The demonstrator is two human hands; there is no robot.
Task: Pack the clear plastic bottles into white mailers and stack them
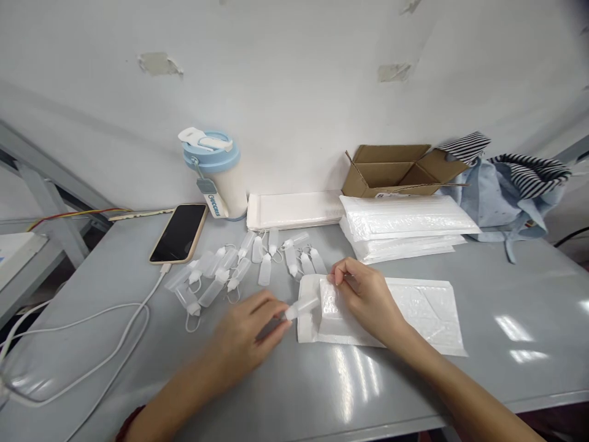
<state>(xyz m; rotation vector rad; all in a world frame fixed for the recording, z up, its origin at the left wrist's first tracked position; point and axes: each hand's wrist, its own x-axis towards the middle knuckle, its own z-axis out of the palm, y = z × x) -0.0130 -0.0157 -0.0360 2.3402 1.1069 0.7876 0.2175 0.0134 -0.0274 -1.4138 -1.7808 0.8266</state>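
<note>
the left hand [246, 331] pinches a small bottle [304, 307] by its cap end between thumb and fingers, the bottle's other end above the flap at the left end of a padded envelope [423, 310]. the right hand [368, 298] has thumb and forefinger drawn together on the envelope's far edge (its other fingers curl loosely inward). more bottles [215, 288] lie scattered on the table [515, 313] at far left, near a phone [178, 233], and a stack of envelopes [405, 218] sits at far right.

A packing workspace: stacked padded mailers [405, 218] lie before an open cardboard box [391, 175], with small plastic bottles [265, 270] strewn across a gray worktop [501, 288] against a peeling white wall [294, 92].
</note>
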